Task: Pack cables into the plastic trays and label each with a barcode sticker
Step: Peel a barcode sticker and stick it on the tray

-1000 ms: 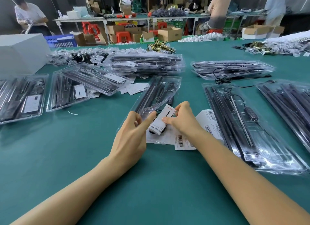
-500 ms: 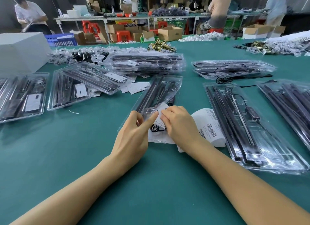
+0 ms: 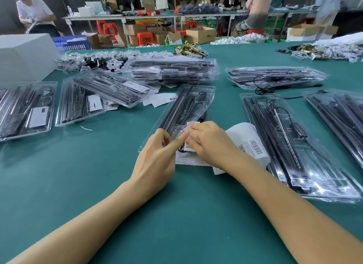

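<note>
A clear plastic tray [image 3: 188,108] with black cables and rods lies slanted in the middle of the green table. My left hand [image 3: 155,157] holds the tray's near end, index finger stretched across the plastic, thumb curled beside it. My right hand [image 3: 210,143] has its fingers curled over a white label card [image 3: 189,147] and holds it down at the tray's near end. Most of the card is hidden beneath the fingers. A roll of barcode stickers [image 3: 249,141] lies just right of my right hand, partly under the wrist.
Filled trays lie around: two at the left [image 3: 25,108], a stack at the back [image 3: 172,71], another stack [image 3: 275,77] and two long ones at the right [image 3: 290,145]. A white box [image 3: 23,55] stands back left. Loose white cards [image 3: 159,99] lie behind the tray. People work at far tables.
My right hand has brought the white card down from a raised tilt onto the tray's near end and now covers it. The left hand has stayed at the tray's near end.
</note>
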`<state>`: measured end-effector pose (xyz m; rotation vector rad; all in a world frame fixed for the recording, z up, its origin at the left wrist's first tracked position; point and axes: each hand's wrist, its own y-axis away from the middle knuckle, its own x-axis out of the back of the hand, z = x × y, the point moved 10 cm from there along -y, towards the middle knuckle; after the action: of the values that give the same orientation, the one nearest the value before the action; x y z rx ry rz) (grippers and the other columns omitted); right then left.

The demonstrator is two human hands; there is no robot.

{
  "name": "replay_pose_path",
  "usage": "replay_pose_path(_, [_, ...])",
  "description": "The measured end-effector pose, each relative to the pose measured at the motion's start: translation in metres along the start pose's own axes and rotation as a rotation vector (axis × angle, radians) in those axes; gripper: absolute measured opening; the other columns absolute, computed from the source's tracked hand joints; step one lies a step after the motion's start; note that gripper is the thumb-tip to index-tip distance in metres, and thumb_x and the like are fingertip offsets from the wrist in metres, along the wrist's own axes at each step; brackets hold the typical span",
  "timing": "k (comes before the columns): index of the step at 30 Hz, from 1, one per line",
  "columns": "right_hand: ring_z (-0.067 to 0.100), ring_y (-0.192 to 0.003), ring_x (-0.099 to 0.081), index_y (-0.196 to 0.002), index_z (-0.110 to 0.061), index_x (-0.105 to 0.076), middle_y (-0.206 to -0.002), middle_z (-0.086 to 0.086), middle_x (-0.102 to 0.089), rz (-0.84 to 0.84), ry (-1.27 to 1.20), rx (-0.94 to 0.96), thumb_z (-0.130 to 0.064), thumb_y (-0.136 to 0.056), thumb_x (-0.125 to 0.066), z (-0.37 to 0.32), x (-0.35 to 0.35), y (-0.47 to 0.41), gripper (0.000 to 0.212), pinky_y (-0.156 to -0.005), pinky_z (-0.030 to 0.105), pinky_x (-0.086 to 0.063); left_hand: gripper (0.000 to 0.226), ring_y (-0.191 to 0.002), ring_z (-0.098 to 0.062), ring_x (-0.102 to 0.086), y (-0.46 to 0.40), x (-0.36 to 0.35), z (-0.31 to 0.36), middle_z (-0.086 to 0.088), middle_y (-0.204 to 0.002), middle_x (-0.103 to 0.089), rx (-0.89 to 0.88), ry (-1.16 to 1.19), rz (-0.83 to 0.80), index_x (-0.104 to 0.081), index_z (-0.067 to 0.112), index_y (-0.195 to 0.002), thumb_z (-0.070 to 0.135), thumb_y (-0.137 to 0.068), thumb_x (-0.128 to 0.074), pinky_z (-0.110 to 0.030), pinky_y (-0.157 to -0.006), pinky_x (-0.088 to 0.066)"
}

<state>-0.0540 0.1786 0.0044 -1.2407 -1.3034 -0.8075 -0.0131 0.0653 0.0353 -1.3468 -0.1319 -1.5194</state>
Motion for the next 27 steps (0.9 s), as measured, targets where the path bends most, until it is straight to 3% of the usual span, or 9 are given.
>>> replay_pose_path(4, [0.024,-0.113,-0.036,-0.124,-0.025,-0.061,-0.134,-0.010,-0.050,0.088,0.035,-0.090,-0.039,-0.099,-0.038,0.001,0.005,0.000,0.037,-0.078,0.030,-0.033,0.057,-0.069,-0.023,-0.040,0.000,0.000,0.001,-0.008,-0.085,-0.041,-0.007,-0.007,-0.002,-0.058,0.024,-0.132,0.002,-0.083,-0.040,-0.037,-0.050,-0.042])
replay_pose_path(9, [0.021,-0.121,-0.041,-0.123,-0.024,-0.059,-0.128,-0.010,-0.058,0.117,0.055,-0.148,-0.033,-0.097,-0.039,-0.001,0.007,0.000,0.034,-0.087,0.035,-0.032,0.056,-0.070,-0.022,-0.038,0.000,-0.001,0.003,-0.007,-0.084,-0.040,-0.022,-0.022,-0.003,-0.060,0.024,-0.130,0.003,-0.082,-0.040,-0.032,-0.053,-0.035])
replay_pose_path(12, [0.023,-0.112,-0.050,-0.108,-0.013,-0.059,-0.108,0.002,-0.064,0.190,-0.050,-0.159,-0.027,-0.095,-0.045,-0.004,0.015,0.003,0.024,-0.080,0.035,-0.033,0.055,-0.070,-0.022,-0.038,0.000,0.000,0.001,-0.006,-0.084,-0.040,-0.011,-0.008,0.009,-0.059,0.025,-0.131,0.004,-0.083,-0.041,-0.034,-0.051,-0.038])
replay_pose_path(16, [0.026,-0.107,-0.051,-0.105,-0.009,-0.056,-0.108,0.006,-0.062,0.131,-0.043,-0.151,-0.024,-0.098,-0.040,-0.007,0.011,0.000,0.023,-0.074,0.034,-0.032,0.056,-0.069,-0.023,-0.040,0.000,0.002,0.002,-0.007,-0.083,-0.042,-0.019,-0.003,0.022,-0.059,0.025,-0.130,0.003,-0.083,-0.041,-0.034,-0.052,-0.041])
replay_pose_path(20, [0.022,-0.115,-0.044,-0.113,-0.012,-0.062,-0.124,0.000,-0.055,0.042,-0.099,-0.157,-0.023,-0.100,-0.034,0.000,0.003,-0.003,0.033,-0.088,0.038,-0.041,0.056,-0.071,-0.024,-0.042,0.001,0.001,0.002,-0.007,-0.085,-0.044,-0.014,0.008,-0.001,-0.063,0.026,-0.127,0.001,-0.082,-0.041,-0.040,-0.052,-0.046])
replay_pose_path(23, [0.022,-0.118,-0.037,-0.117,-0.019,-0.065,-0.130,-0.003,-0.047,-0.058,-0.232,-0.164,-0.026,-0.099,-0.035,0.010,-0.006,0.001,0.036,-0.098,0.043,-0.039,0.055,-0.071,-0.023,-0.042,0.001,0.001,0.003,-0.007,-0.087,-0.047,-0.034,0.005,-0.007,-0.065,0.025,-0.125,0.000,-0.081,-0.042,-0.043,-0.052,-0.048])
replay_pose_path(27, [0.021,-0.120,-0.040,-0.118,-0.015,-0.067,-0.128,-0.002,-0.051,0.066,-0.424,-0.253,-0.027,-0.092,-0.056,0.018,-0.001,0.002,0.030,-0.099,0.038,-0.039,0.062,-0.077,-0.023,-0.046,0.003,0.002,0.007,-0.003,-0.093,-0.050,-0.091,0.022,-0.018,-0.049,0.035,-0.138,0.002,-0.086,-0.045,-0.044,-0.058,-0.050])
